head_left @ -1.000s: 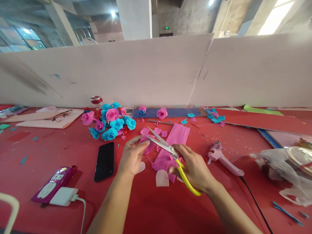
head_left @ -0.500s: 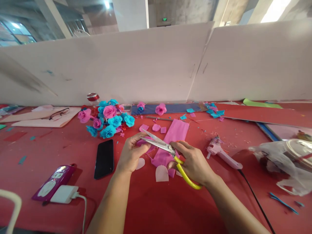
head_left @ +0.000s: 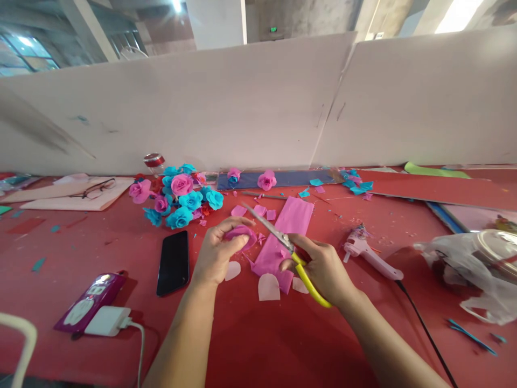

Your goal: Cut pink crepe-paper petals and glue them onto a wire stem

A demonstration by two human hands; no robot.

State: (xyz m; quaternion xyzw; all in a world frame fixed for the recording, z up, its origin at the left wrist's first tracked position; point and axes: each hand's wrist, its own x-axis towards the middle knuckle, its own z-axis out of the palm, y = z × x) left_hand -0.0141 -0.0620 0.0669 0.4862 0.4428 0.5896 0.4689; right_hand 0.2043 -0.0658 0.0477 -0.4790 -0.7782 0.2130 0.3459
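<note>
- The left hand pinches the curved pink paper piece between thumb and fingers, at the hand's 1 o'clock side.
- The right hand grasps the yellow-handled scissors, its fingers at the handle loops; the blades look nearly together.
- The scissors' long axis runs from the handles at 5 o'clock to the tips at 10 o'clock, aimed across the far side of the held paper; whether they touch it, I cannot tell.
- From the scissors' pivot, that paper lies at 9 o'clock, nearer the left hand.
- Between the hands, the pink paper strip slants from 7 to 1 o'clock on the desk.
</note>
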